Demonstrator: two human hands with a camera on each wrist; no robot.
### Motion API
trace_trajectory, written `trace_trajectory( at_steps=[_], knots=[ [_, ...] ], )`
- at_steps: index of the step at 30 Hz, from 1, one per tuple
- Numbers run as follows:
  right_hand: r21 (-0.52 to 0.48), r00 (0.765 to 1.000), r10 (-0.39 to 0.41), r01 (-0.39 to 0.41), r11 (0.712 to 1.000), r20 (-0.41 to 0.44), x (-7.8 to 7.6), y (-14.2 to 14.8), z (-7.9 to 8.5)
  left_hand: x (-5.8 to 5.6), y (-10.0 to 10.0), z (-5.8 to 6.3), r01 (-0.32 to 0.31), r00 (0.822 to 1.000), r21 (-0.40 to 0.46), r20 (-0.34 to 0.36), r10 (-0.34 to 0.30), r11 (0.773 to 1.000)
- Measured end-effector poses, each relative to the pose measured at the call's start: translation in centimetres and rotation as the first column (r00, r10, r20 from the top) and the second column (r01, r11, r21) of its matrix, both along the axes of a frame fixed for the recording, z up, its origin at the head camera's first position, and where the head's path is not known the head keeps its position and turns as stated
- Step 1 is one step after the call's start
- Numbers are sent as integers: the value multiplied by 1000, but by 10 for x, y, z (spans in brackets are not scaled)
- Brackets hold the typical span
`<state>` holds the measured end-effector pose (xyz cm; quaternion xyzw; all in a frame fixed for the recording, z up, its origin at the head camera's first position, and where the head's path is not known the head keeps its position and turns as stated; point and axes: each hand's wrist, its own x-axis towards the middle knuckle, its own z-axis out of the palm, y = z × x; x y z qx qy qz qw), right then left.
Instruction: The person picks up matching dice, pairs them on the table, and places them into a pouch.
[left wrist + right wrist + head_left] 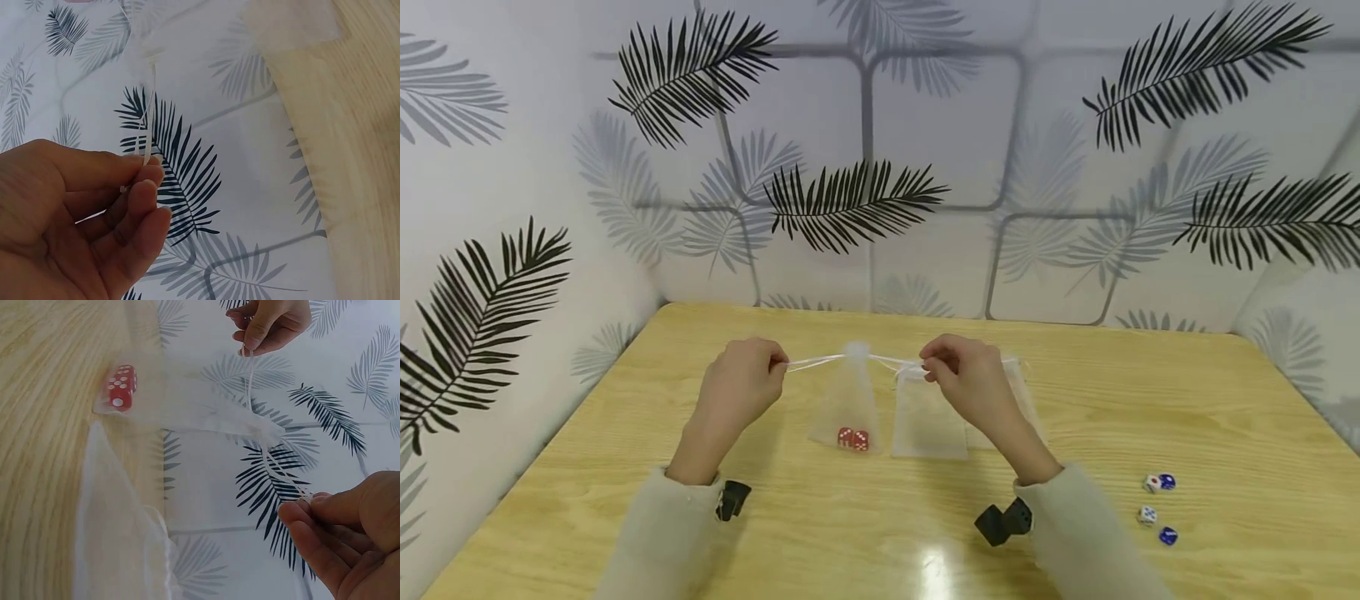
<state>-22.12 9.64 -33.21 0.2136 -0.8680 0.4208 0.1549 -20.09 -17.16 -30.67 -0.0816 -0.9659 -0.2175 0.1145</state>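
A sheer white drawstring pouch (850, 400) stands between the hands, its neck gathered tight at the top. Two red dice (853, 438) lie at its bottom; the right wrist view shows the red dice (122, 387) through the mesh. My left hand (748, 375) pinches the white drawstring (150, 119) on the left between thumb and fingertips. On the other side, my right hand (966, 375) pinches the opposite drawstring ends (284, 472). Both strings stretch nearly straight out from the pouch's neck.
Flat sheer pouches (928, 417) lie on the wooden table (850, 533) under and beside the right hand. Several white and blue dice (1167, 536) sit at the right. A wall with a leaf pattern (940, 125) rises behind the table.
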Motion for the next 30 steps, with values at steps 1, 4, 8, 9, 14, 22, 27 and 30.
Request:
trace_trajectory(
  at_steps=[1,4,8,9,14,22,27,30],
  knots=[
    [0,1000,-7,7,1000,-4,-1,-2,-3,-1,0,-4,-3,1000,2,-7,3,1000],
    [7,1000,-22,22,1000,5,-2,-7,-14,-4,1,-14,-8,999,11,-33,8,1000],
    [7,1000,-4,4,1000,21,-5,-12,-24,-6,4,-25,-15,998,24,-56,16,1000],
    [2,1000,6,-6,1000,21,-7,-13,-26,-7,5,-26,-16,998,26,-58,18,1000],
    [5,999,43,-43,999,28,-8,-21,-33,-11,12,-34,-7,999,-7,-45,6,1000],
    [187,968,185,-216,958,170,2,-35,-42,-15,24,-49,40,998,-38,39,-38,998],
    [236,927,279,-338,911,250,7,-45,-45,-18,26,-57,76,996,-35,51,-74,996],
    [278,918,294,-365,888,265,9,-47,-46,-18,28,-59,112,992,-54,65,-109,992]
  ],
)
